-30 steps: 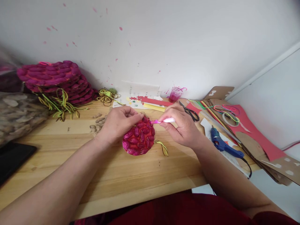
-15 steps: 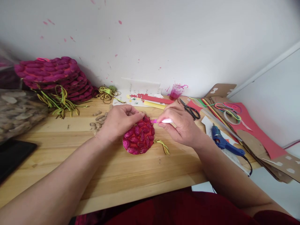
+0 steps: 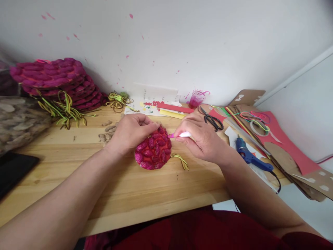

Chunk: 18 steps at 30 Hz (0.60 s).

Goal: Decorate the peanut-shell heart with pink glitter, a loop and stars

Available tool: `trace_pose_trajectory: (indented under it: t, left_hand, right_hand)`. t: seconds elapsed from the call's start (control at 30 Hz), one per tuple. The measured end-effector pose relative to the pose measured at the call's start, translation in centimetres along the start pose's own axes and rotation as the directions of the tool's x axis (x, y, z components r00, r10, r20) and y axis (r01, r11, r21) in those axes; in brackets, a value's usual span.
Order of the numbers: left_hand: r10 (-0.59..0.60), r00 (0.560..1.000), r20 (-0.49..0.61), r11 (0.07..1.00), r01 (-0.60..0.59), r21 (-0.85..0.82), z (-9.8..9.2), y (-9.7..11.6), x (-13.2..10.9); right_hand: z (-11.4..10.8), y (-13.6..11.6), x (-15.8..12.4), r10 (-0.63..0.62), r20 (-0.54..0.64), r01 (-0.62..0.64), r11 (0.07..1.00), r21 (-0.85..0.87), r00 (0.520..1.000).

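Note:
A round red disc covered in magenta-painted peanuts [image 3: 153,151] is tilted up off the wooden table [image 3: 125,194]. My left hand [image 3: 134,133] pinches its upper left edge between thumb and fingers. In my right hand [image 3: 199,139] is a white-handled paintbrush [image 3: 185,134], its pink tip at the disc's right edge. A short tassel of yellow-green cord [image 3: 181,161] trails from the disc's right side onto the table. Loose unpainted peanuts [image 3: 108,132] lie behind my left wrist.
Stacked magenta peanut discs [image 3: 59,81] with cord tassels and a bag of peanuts [image 3: 20,125] stand left. At the back is a cup of pink paint [image 3: 196,100]. Scissors [image 3: 212,119], a blue glue gun [image 3: 252,158] and red card [image 3: 286,146] lie right. A black tablet-like slab [image 3: 17,172] sits front left.
The view has shifted slightly. The disc has tilted a little in my left hand, while the brush stays at its right edge.

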<state>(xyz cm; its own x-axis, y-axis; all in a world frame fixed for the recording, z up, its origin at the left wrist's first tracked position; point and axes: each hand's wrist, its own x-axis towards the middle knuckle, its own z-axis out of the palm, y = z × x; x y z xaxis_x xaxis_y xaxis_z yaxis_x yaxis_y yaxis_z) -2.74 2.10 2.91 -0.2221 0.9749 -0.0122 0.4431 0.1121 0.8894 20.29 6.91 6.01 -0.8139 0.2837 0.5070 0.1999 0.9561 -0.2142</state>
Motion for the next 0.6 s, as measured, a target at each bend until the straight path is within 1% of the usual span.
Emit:
trace_pose_trajectory:
  t: [0.2,0.27,0.37,0.43,0.53,0.6]
  left_hand:
    - [-0.028,0.999,0.021,1.000,0.028,-0.001,-0.2,0.2,-0.1]
    - [-0.033,0.999,0.016,0.999,0.034,-0.015,-0.2,0.3,-0.1]
    - [-0.028,1.000,0.013,0.999,0.029,-0.037,-0.1,0.2,-0.1]
    - [-0.026,0.999,0.023,0.999,0.027,-0.047,0.0,0.1,-0.1]
    - [-0.029,0.999,0.044,0.999,0.031,-0.039,0.0,0.0,-0.1]
    - [-0.027,0.999,0.043,0.999,0.029,-0.038,0.0,0.0,-0.1]
  right_hand:
    - [-0.2,0.0,-0.1,0.026,0.023,-0.026,0.999,0.034,0.999]
    - [-0.4,-0.1,-0.2,0.075,0.048,-0.078,0.995,0.062,0.996]
    - [-0.3,-0.3,-0.3,0.171,0.073,-0.180,0.972,0.148,0.983]
    - [0.1,-0.4,-0.3,0.227,0.029,-0.229,0.955,0.190,0.973]
    - [0.7,-0.5,-0.2,0.289,-0.088,-0.269,0.945,0.183,0.953]
    - [0.8,-0.5,-0.1,0.311,-0.097,-0.294,0.942,0.162,0.945]
